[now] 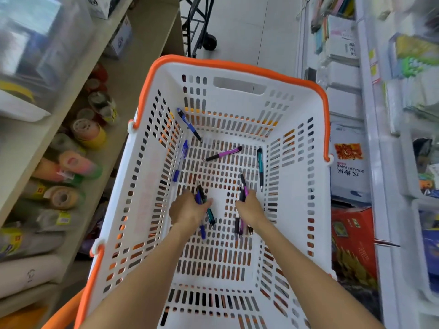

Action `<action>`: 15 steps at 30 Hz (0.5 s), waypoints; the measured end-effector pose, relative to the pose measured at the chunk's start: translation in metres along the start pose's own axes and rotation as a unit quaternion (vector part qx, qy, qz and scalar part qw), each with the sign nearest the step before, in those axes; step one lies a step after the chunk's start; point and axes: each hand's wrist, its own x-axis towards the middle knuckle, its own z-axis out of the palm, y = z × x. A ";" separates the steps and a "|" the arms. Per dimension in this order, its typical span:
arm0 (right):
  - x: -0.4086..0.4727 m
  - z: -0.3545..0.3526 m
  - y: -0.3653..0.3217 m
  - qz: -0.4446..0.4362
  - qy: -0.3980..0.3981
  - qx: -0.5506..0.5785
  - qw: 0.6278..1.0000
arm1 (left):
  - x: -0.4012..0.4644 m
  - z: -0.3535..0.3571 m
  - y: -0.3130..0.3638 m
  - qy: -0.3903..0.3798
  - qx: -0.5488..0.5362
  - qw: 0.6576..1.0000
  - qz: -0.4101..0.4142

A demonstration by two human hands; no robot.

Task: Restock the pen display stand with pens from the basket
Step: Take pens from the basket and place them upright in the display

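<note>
A white basket (294, 210) with an orange rim fills the middle of the view. Both my hands reach down into it. My left hand (187, 208) grips a bunch of blue and teal pens (209, 216). My right hand (249, 207) grips a bunch of purple and black pens (242, 191). Loose on the basket floor lie a purple pen (223, 154), a teal pen (260, 168) by the right wall, and two blue pens (188, 125) (181, 160) by the left wall. No pen display stand is in view.
Beige shelves (133, 74) on the left hold rolls of tape (89, 131) and wrapped rolls. White shelving (370, 138) on the right holds paper packs and boxes. A black cart (202, 27) stands on the tiled floor beyond the basket.
</note>
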 end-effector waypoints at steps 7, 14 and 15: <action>0.008 0.004 -0.008 0.084 -0.053 0.186 0.977 | -0.004 0.006 0.003 -0.024 -0.004 0.999 0.035; -0.007 -0.002 -0.014 0.090 -0.114 0.275 0.950 | -0.005 -0.001 -0.005 -0.114 -0.135 0.983 0.046; -0.011 -0.004 -0.017 0.089 -0.124 0.285 0.946 | -0.007 -0.006 -0.003 -0.131 -0.188 0.972 0.042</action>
